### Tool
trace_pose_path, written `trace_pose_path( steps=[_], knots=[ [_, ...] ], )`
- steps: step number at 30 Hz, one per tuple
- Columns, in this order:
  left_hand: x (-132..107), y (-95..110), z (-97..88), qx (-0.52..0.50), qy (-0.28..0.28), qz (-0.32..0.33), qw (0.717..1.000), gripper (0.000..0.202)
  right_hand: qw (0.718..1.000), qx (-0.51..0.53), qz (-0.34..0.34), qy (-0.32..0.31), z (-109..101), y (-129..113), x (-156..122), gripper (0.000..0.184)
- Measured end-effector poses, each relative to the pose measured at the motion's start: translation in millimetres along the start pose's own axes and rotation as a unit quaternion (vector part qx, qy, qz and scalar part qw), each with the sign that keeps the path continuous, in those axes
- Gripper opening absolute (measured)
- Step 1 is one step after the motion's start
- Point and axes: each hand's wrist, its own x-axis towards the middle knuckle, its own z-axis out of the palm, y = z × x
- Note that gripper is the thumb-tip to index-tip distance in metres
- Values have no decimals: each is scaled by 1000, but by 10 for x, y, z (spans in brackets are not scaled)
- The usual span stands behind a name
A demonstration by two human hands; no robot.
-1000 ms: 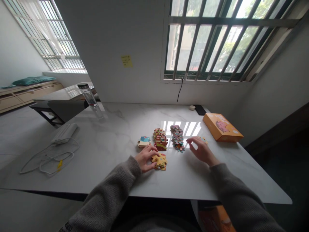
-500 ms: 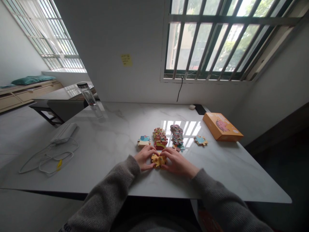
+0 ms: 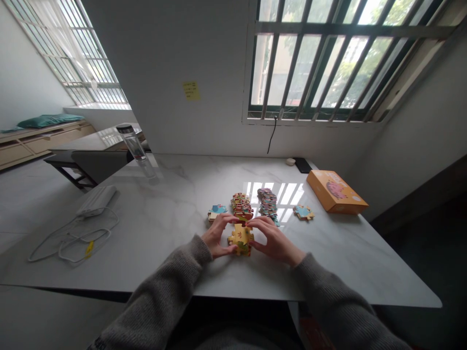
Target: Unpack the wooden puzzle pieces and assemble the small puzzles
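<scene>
Yellow pile (image 3: 241, 237) of jigsaw pcs sits on the table (image 3: 175, 277) btwn the hands, just nearside of the red stack (image 3: 241, 204). L hand (image 3: 218, 238): thumb & fingers apart, curved round the pile's left side, thumb at its near-left edge. R hand (image 3: 274, 241): thumb by the right edge, fingers at the far-right corner, also apart. Can't tell if either is squeezing.

Handling, my guess: pcs look like thick card, so light & stiff, even as a pile. Faces prob. smooth; loose layers could slide & fan out if pushed from one side only. Tabs are the weak bit, could bend or fray if pinched. Best hold: straight edge parts btwn tabs, both sides at once, low enough to catch the bottom pc, light pressure.

Blue stack (image 3: 217, 209) is just beyond L hand, grey stack (image 3: 267, 201) beyond R hand; blue pc (image 3: 303, 212) lies apart to the right, nr the orange box (image 3: 336, 191).
</scene>
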Motion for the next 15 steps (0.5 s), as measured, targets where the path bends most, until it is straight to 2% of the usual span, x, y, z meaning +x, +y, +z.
trace_pose_path(
  steps=[2,5,11,15],
  knots=[
    [-11,-25,16,3,-16,-6,1000,81,1000,-4,12,21,-110,58,-14,45],
    [-27,-54,36,19,-46,-3,999,79,997,-37,44,56,-400,268,-104,43],
    [-54,-109,77,28,-76,-33,996,78,970,-121,198,76,-1133,1092,-619,43],
    [-65,-154,104,37,-84,-50,995,79,952,-174,236,89,-1367,1501,-903,45]
  ],
)
